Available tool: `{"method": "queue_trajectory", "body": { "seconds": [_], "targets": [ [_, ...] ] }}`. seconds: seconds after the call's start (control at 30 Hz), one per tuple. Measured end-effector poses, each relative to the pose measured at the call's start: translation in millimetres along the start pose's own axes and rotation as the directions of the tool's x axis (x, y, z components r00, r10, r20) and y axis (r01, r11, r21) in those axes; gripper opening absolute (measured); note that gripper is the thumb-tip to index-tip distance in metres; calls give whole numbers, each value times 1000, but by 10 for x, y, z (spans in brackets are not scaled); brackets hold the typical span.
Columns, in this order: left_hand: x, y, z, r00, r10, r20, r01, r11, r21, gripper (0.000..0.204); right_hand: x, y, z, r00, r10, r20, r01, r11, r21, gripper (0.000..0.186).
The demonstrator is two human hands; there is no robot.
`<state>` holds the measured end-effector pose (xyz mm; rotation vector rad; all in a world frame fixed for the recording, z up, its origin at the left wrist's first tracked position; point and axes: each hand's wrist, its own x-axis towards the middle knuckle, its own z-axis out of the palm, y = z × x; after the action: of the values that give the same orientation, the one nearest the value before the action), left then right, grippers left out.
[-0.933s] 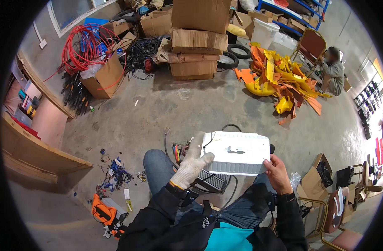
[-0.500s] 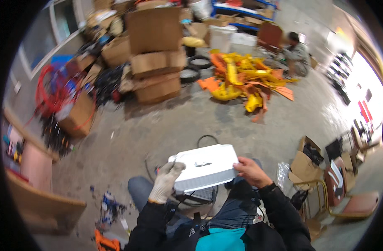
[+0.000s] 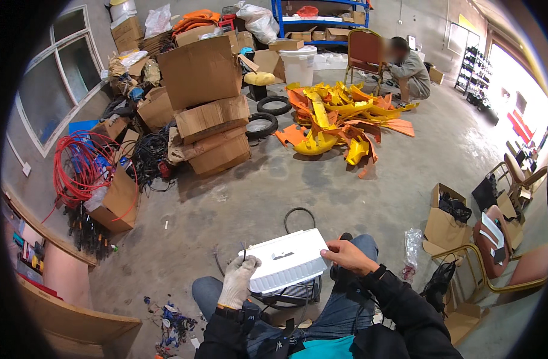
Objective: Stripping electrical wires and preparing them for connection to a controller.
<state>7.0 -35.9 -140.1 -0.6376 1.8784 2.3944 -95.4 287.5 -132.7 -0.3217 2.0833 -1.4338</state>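
Observation:
A white plastic casing (image 3: 285,261) with a ribbed near side and a small dark mark on its top is held level over my lap. My left hand (image 3: 239,276), in a pale knit glove, grips its left end with closed fingers. A short dark cable-like piece (image 3: 244,251) sticks up beside that glove; whether it is held too I cannot tell. My bare right hand (image 3: 347,256) pinches the casing's right end. Below the casing, between my legs, is a dark finned unit (image 3: 295,293), partly hidden. A black cable loop (image 3: 300,209) shows beyond the casing.
Small blue and dark parts (image 3: 175,323) litter the floor at left, near a wooden board (image 3: 76,317). Yellow and orange plastic panels (image 3: 346,113) are heaped ahead, with cardboard boxes (image 3: 217,128) left of them. A person (image 3: 410,72) crouches behind. A chair (image 3: 507,251) stands at right.
The view has tilted up, showing more of the far wall and shelf. The casing sits lower in the picture, still between both hands.

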Motion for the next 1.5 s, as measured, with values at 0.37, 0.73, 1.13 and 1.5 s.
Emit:
{"method": "queue_trajectory", "body": {
  "seconds": [0.37, 0.73, 1.13, 1.5],
  "targets": [
    [167, 122, -163, 952, 206, -228, -186, 977, 109, 31, -22, 598, -380, 736, -537, -413, 102, 690, -716, 23],
    [212, -234, -459, 903, 319, -288, -202, 906, 371, 44, -71, 800, -903, 942, -120, -312, 102, 992, -76, 30],
    [131, -239, -429, 943, 264, -202, -96, 798, 596, 54, -58, 1008, -1159, 956, -134, -262, 29, 929, -369, 23],
    [18, 53, -492, 983, 106, -148, -120, 988, -94, 49, -289, 864, -891, 915, -96, -393, -62, 927, -370, 24]
  ]
}}
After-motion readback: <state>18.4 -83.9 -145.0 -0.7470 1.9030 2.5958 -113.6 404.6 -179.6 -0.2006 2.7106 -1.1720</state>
